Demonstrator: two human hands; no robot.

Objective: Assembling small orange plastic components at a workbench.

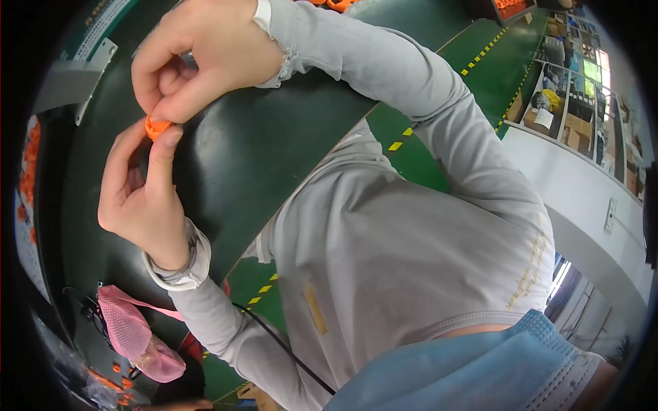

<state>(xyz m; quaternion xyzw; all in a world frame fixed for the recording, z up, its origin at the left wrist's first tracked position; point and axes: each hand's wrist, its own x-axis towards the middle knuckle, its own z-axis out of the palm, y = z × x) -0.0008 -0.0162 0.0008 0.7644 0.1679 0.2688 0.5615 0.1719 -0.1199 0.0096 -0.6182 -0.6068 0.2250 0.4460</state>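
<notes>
Together, left fingers (162, 162) and right fingers (182, 103) tight on orange piece (156, 128), well inside table edge (290, 195).

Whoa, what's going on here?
A person in a gray top is pinching a small, round orange piece between the fingertips of both bare hands, left hand below and right hand above. They're holding it over a dark green table. A pink mesh thing lies off to the side, near the left forearm.

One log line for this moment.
left hand: pinching small orange piece | right hand: pinching it too | below: dark green tabletop
</notes>
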